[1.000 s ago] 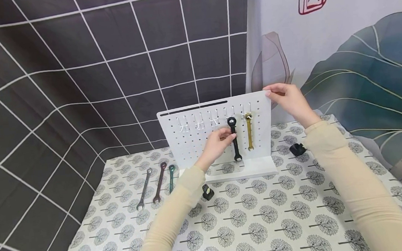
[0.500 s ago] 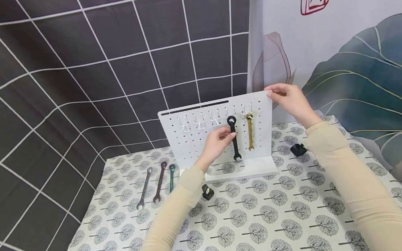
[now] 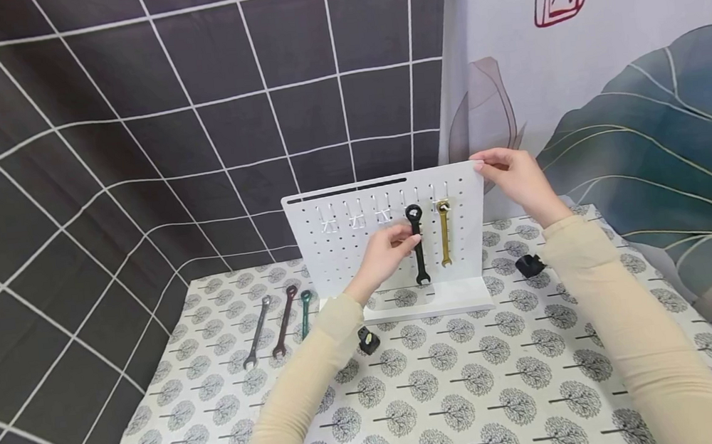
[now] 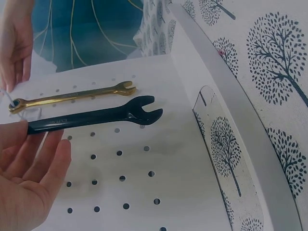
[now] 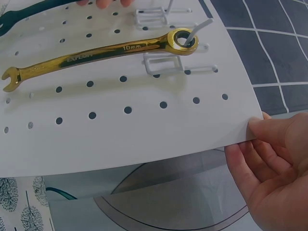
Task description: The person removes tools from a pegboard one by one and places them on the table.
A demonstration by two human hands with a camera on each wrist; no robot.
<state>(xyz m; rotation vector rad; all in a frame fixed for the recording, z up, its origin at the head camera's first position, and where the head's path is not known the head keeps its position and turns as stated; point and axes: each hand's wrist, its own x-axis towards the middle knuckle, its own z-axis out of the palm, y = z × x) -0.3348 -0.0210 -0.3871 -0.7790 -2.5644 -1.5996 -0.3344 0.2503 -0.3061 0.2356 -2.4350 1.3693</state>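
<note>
My left hand (image 3: 388, 255) pinches a black combination wrench (image 3: 420, 255) between thumb and fingers, in front of a white pegboard (image 3: 346, 251). The wrench hangs upright, ring end up at a white hook and open end down, as the left wrist view (image 4: 91, 118) also shows from the side. To its right, a gold combination wrench (image 3: 445, 238) hangs by its ring end; in the right wrist view the hook's tip pokes through the ring and "10mm" is legible. My right hand (image 3: 519, 181) grips the board's upper right corner between thumb and fingers.
Grey (image 3: 257, 331), dark red (image 3: 285, 322) and green (image 3: 305, 312) wrenches lie on the tree-patterned tablecloth (image 3: 471, 411) left of the board. White double hooks (image 3: 355, 213) line the board's upper left. Small black devices (image 3: 369, 340) show beside both wrists. A dark gridded curtain (image 3: 227, 156) hangs behind.
</note>
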